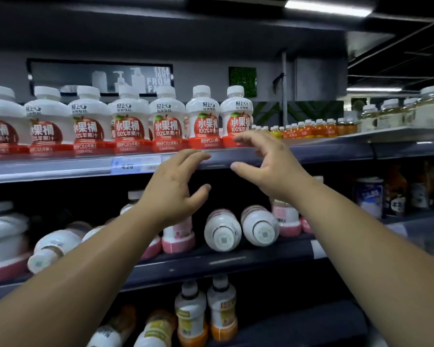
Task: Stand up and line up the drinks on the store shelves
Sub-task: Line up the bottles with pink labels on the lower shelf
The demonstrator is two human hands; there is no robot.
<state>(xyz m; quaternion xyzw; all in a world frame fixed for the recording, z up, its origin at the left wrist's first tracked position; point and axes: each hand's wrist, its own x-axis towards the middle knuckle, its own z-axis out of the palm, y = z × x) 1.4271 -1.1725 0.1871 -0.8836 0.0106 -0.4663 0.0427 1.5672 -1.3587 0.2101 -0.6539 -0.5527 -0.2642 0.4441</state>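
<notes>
While the top shelf (60, 169) looks done, its apple bottles (128, 121) upright in a row at the edge, I judge most of the job is left: on the middle shelf (211, 262) several pink bottles (222, 230) lie on their sides, and lower down some yellow bottles (158, 329) lean too. My left grip (172, 189) and right grip (271, 161) hover spread open before the top shelf's lip, fingers loosely curved, holding nothing

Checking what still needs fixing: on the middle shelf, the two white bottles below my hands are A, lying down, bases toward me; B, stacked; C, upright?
A: both white bottles lie side by side on the middle shelf, round bases facing the camera.
</notes>
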